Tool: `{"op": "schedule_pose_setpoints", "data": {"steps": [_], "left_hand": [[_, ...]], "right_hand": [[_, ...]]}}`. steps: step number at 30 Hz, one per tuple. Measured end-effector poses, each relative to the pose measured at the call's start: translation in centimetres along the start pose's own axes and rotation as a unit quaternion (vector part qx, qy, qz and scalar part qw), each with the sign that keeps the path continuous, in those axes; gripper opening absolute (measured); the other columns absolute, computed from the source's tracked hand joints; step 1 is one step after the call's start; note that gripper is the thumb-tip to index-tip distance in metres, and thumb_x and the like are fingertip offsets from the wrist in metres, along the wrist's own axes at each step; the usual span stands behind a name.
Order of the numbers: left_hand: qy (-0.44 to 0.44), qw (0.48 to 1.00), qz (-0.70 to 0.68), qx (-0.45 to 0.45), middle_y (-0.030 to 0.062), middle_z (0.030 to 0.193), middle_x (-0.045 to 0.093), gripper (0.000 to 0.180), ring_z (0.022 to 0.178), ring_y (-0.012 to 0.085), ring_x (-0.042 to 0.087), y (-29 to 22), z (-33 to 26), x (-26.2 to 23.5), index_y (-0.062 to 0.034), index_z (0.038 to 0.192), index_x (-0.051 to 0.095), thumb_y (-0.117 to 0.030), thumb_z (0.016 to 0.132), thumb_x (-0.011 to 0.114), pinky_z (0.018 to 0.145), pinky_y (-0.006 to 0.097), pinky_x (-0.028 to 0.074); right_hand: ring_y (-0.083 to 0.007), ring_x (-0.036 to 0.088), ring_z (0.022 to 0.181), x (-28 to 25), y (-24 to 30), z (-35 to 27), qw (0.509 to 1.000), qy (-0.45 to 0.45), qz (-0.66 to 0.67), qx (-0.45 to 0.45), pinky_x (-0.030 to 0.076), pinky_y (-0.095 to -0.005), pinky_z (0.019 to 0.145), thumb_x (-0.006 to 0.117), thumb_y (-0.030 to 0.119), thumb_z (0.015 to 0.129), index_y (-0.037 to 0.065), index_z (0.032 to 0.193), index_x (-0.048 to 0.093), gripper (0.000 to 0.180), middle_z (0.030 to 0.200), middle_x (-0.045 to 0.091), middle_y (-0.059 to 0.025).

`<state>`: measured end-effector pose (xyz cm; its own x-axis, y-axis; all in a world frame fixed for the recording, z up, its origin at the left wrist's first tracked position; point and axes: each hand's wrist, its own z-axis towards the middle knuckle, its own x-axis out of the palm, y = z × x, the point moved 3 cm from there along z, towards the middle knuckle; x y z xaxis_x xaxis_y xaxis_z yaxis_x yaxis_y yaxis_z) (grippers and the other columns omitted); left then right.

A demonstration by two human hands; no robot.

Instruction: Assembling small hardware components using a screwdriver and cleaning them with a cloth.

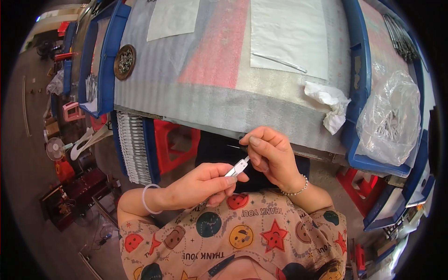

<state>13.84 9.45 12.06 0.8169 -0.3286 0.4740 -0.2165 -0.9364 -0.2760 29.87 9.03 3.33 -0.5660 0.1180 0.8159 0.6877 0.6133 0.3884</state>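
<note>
In front of my chest my left hand (212,183) is closed, thumb against fingers, on a small flat silver-white metal piece (238,168) with tiny holes near its upper end. My right hand (273,154) meets it there, its thumb and forefinger pinched on a small dark-handled tool (243,148). A thin bright line sticks out leftward from the dark part. The fingers hide most of this tool, so its kind is unclear. Both hands are held just off the near edge of the foam-covered table (210,109).
A slim metal strip (280,62) lies on a white sheet (291,35), near crumpled tissue (329,102). A round dish (125,62) holds tiny parts. Blue trays (357,70) flank the table; one bears a plastic bag (389,116) of metal pieces. Metal parts (133,144) stand in rows lower left.
</note>
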Motion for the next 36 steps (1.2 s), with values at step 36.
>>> {"op": "schedule_pose_setpoints", "data": {"steps": [36], "left_hand": [[-0.237, 0.737, -0.371, 0.513, 0.0025, 0.104, 0.065, 0.034, 0.085, 0.0065, 0.059, 16.0, 0.8, -16.9, -0.0022, 0.128, 0.055, -0.023, 0.104, 0.044, 0.064, 0.019, 0.045]], "right_hand": [[-0.0065, 0.058, 0.073, 11.8, -17.7, 11.1, 0.826, 0.169, -0.532, 0.076, 0.046, -0.0195, 0.063, 0.06, 0.002, 0.092, -0.002, 0.106, 0.059, 0.015, 0.085, 0.064, -0.0014]]}}
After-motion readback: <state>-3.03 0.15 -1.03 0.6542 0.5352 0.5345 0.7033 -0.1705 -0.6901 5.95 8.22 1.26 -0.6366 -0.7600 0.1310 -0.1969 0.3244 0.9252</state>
